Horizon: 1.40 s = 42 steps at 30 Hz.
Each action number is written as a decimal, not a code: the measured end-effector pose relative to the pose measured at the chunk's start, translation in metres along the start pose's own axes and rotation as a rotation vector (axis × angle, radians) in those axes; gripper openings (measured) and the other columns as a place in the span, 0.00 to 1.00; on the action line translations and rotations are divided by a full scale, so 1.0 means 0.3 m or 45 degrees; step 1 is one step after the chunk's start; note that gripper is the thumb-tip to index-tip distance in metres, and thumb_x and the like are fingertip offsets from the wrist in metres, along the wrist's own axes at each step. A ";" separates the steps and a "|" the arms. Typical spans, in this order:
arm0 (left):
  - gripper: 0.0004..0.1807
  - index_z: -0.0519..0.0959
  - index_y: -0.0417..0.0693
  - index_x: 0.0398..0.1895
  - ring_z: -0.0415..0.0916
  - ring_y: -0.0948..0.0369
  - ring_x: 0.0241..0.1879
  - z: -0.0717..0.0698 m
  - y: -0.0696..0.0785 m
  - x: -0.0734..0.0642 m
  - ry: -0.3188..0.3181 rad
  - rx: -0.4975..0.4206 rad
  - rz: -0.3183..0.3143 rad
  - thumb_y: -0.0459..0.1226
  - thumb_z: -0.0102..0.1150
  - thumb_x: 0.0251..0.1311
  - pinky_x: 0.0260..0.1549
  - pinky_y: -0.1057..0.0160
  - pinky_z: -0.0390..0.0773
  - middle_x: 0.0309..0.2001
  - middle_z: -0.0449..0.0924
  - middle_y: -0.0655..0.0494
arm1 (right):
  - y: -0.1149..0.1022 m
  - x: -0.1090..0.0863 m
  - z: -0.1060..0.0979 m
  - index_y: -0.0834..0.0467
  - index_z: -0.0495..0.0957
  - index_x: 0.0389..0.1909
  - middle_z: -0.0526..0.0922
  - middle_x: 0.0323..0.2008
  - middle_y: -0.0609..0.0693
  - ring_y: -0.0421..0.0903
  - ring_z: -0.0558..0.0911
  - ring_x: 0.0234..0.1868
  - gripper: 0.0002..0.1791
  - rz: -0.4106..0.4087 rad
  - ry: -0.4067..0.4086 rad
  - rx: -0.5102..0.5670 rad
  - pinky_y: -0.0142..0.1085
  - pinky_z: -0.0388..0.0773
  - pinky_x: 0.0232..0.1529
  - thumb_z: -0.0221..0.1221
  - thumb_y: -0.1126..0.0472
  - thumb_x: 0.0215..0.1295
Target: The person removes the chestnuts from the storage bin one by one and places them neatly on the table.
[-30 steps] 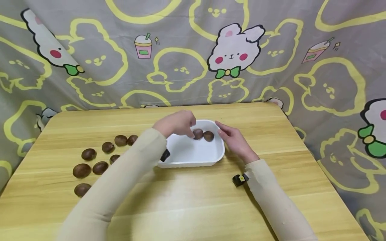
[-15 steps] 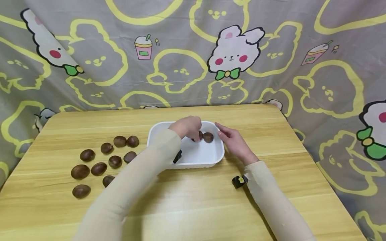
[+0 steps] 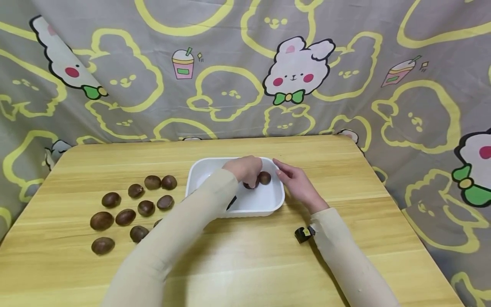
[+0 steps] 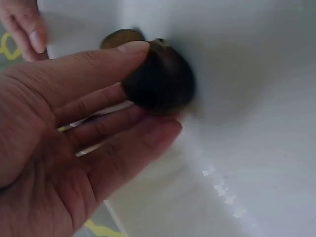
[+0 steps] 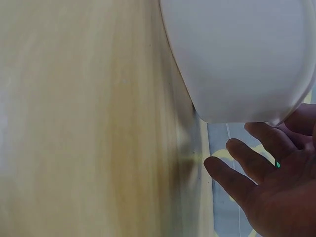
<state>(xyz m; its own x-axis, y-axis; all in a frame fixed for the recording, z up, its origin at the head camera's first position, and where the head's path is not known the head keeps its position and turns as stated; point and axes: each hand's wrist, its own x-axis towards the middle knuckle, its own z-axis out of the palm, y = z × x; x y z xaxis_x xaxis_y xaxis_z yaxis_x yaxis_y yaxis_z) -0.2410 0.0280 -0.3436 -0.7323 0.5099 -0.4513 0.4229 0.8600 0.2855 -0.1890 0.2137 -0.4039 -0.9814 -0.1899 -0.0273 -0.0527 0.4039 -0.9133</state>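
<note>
A white oblong tray rests on the wooden table. My left hand reaches down inside it and pinches a dark brown chestnut between thumb and fingertips, low over the tray's floor. A second chestnut lies just to the right in the tray; the left wrist view shows part of it behind the thumb. At the tray's right end, my right hand touches the rim with its thumb and index finger. Its other fingers extend loosely outside the wall, apart from the tray.
Several more chestnuts are spread across the left of the table, a few partly hidden by the left sleeve. A small black device is attached at the right cuff. A patterned curtain borders the table's back and right.
My left hand has moved slightly right and lower in the tray, over the left of its two chestnuts. More of the chestnuts on the table show behind the sleeve. The right hand stays at the rim.
</note>
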 end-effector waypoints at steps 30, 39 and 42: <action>0.09 0.80 0.44 0.34 0.74 0.58 0.34 -0.127 -0.064 -0.154 0.163 -0.286 0.307 0.35 0.72 0.55 0.36 0.61 0.75 0.34 0.80 0.54 | 0.001 0.002 -0.001 0.55 0.65 0.71 0.65 0.70 0.54 0.51 0.64 0.69 0.24 0.006 0.001 -0.014 0.44 0.61 0.67 0.49 0.57 0.78; 0.10 0.83 0.45 0.38 0.78 0.59 0.36 -0.119 -0.151 -0.267 0.385 -0.479 0.343 0.36 0.73 0.54 0.40 0.59 0.77 0.34 0.82 0.56 | 0.002 0.008 0.007 0.56 0.66 0.71 0.67 0.69 0.53 0.51 0.65 0.69 0.23 -0.007 0.018 -0.023 0.43 0.62 0.67 0.50 0.58 0.77; 0.10 0.84 0.47 0.39 0.78 0.59 0.37 -0.107 -0.179 -0.302 0.458 -0.519 0.319 0.38 0.73 0.55 0.40 0.58 0.77 0.33 0.82 0.58 | 0.003 0.009 0.002 0.54 0.66 0.71 0.66 0.69 0.53 0.51 0.65 0.69 0.24 -0.001 0.020 -0.041 0.44 0.61 0.67 0.49 0.57 0.78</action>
<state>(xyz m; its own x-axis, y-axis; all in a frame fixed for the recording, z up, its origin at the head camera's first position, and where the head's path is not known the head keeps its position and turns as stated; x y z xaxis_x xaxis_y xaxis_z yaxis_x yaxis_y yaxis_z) -0.2144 -0.0650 -0.2907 -0.8015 0.5970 -0.0342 0.4191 0.6016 0.6801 -0.1917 0.2130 -0.4050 -0.9842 -0.1760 -0.0201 -0.0590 0.4325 -0.8997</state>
